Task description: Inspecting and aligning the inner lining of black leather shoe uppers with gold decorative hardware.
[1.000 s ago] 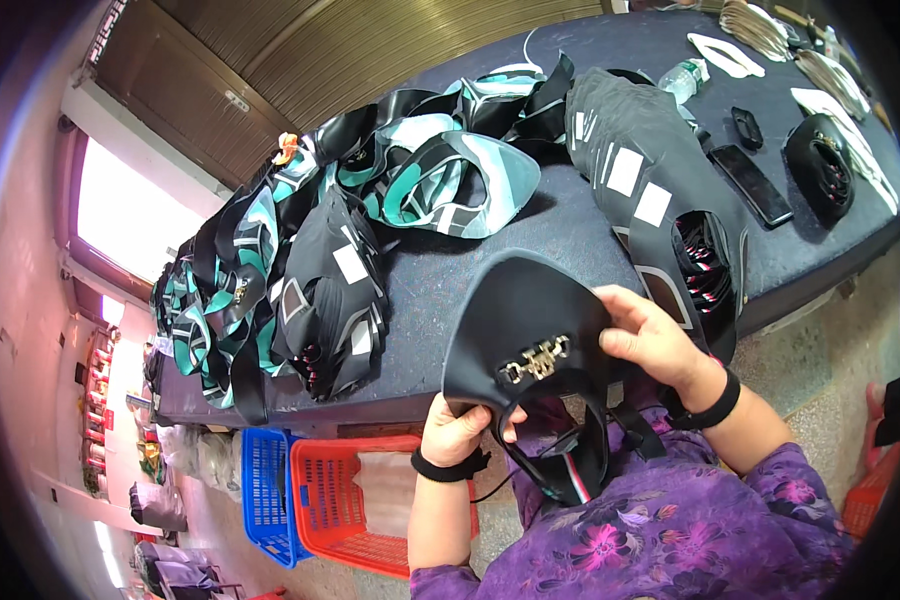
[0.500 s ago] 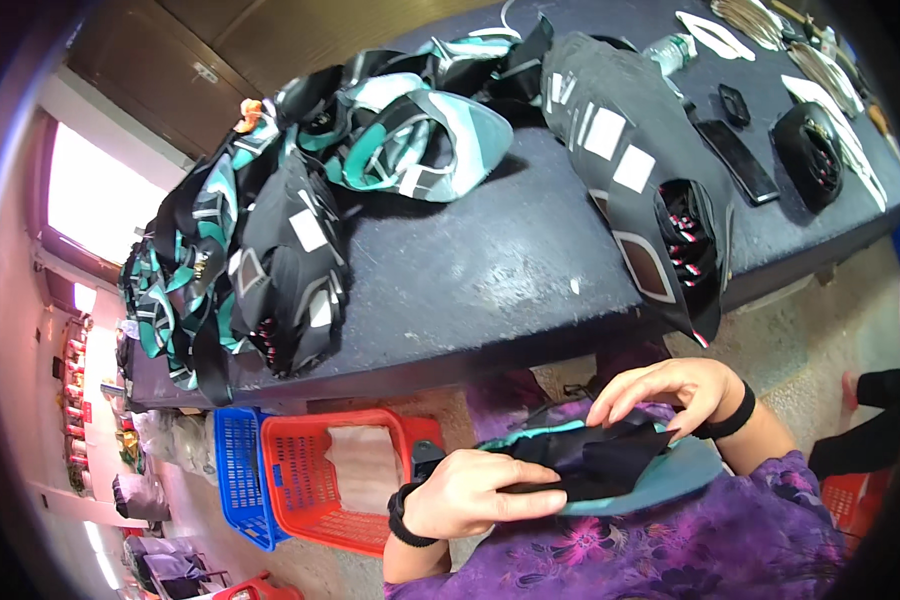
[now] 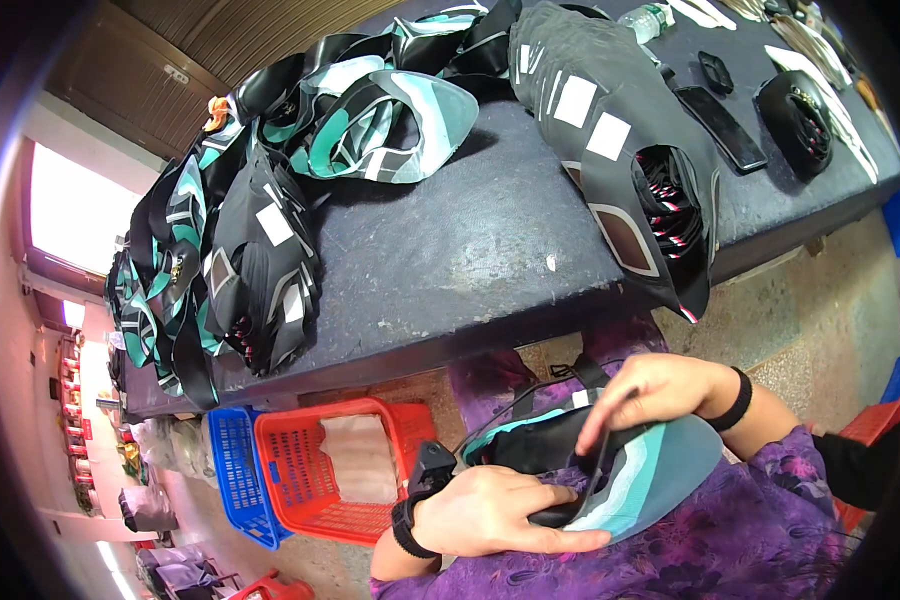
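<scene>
Below the desk point(image 3: 470, 270) edge, both hands clamp the black-and-teal bag piece point(image 3: 630, 470) on the lap — left hand point(image 3: 500, 510) flat, right hand point(image 3: 660, 395) pinching its rim — best kept taut.

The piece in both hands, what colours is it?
Black with teal and pale bands, clearest in the head view.

I note a dark, scuffed counter point(image 3: 450, 260) carrying heaps of black-and-teal fabric bag pieces point(image 3: 270, 200), a black phone point(image 3: 722, 128) and a black round pouch point(image 3: 800, 108).
</scene>
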`<state>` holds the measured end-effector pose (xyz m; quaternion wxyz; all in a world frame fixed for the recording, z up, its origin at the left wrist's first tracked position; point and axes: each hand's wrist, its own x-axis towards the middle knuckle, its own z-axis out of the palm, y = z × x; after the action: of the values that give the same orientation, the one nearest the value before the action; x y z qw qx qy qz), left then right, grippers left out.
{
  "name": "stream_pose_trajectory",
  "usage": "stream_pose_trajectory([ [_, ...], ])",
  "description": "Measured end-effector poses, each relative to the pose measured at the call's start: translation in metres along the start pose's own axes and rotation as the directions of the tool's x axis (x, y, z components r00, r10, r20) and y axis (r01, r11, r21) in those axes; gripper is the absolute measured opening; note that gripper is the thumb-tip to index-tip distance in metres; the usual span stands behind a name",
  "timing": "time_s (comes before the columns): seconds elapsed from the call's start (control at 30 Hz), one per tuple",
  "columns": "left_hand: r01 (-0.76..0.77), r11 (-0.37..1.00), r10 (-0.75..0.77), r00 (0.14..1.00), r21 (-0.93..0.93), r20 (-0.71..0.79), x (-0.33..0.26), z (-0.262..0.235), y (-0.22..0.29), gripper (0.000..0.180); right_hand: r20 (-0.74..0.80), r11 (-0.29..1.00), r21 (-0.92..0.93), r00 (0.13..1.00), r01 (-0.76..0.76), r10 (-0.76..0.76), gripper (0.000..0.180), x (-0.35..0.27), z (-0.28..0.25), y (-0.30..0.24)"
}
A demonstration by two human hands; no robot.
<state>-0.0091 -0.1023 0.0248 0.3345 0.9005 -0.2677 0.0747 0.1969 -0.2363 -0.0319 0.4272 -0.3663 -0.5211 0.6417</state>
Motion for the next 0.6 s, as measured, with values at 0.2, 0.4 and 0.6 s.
stream_pose_trajectory([
  [0.2,0.011,0.995,-0.013,1.0,0.095,0.019,0.001,-0.003,0.004,0.052,-0.294,0.956,0.251,0.929,-0.151,0.224,0.026,0.011,0.007,0.021],
  [0.4,0.111,0.994,-0.111,0.99,-0.008,-0.088,-0.023,-0.011,-0.004,0.053,0.039,0.922,0.384,0.997,0.046,-0.066,0.075,-0.01,-0.014,0.021],
  [0.6,0.156,0.978,-0.184,0.957,-0.136,-0.225,-0.036,-0.011,-0.02,0.045,0.125,0.979,-0.055,0.972,-0.194,0.199,0.039,-0.002,-0.018,0.02],
])
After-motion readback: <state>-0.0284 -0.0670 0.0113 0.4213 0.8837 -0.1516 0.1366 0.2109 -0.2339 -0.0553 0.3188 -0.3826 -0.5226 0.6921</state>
